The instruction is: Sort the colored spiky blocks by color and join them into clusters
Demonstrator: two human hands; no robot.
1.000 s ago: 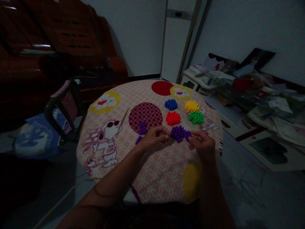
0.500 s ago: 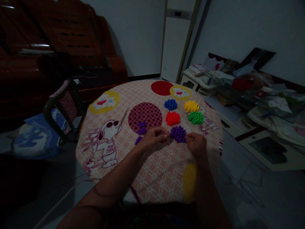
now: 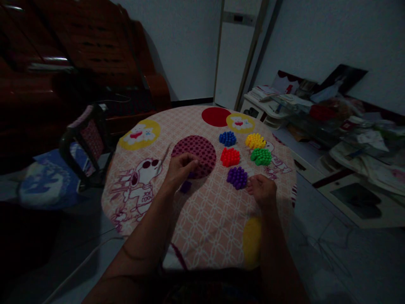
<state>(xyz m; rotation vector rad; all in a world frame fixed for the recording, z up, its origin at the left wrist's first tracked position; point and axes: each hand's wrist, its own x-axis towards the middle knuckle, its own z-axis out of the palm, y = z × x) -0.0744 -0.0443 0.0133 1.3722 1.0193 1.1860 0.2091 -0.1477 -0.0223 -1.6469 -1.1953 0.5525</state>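
Observation:
My left hand (image 3: 182,169) hovers at the lower left of the checkered circle, fingers curled together; whatever is in them is hidden. Under and beside it lie loose purple pieces (image 3: 185,186), partly covered by the hand. At the right side of a purple cluster of knobbed pieces (image 3: 237,177) is my right hand (image 3: 262,189), its fingers pinched close to the cluster's edge. I cannot make out what it grips. Behind the purple cluster sit similar red (image 3: 230,157), blue (image 3: 227,138), yellow (image 3: 255,141) and green clusters (image 3: 261,156).
A patterned cloth (image 3: 211,228) covers the round table. To the left stands a chair (image 3: 87,141), with a wooden bench (image 3: 95,55) behind it. A cluttered glass-topped cabinet (image 3: 319,122) runs along the right.
My left hand has moved left, from the purple cluster to the loose purple pieces. My right hand stays near the cluster's right side, its fingers slightly shifted.

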